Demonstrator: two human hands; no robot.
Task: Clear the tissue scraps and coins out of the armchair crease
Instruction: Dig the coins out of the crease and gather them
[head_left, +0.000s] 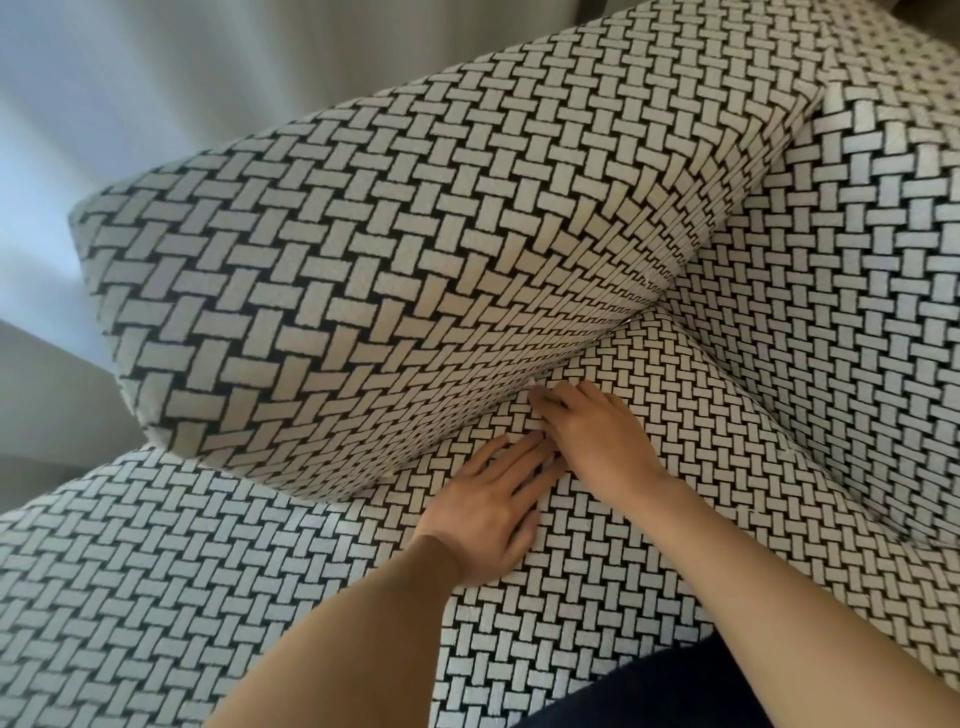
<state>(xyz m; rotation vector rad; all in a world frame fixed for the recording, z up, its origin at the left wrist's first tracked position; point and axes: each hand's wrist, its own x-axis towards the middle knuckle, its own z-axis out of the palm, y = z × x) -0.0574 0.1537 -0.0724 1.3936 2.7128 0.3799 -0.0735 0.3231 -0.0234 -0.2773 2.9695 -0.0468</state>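
The left hand (488, 514) is pressed flat on the black-and-white woven seat (597, 613), likely to open the crease (582, 358). Farther, a white tissue scrap (532, 384) seems pinched by the right hand (597, 431).

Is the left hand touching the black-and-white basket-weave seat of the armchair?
Touching. Head view: the left hand lies flat, palm down, on the black-and-white basket-weave seat.
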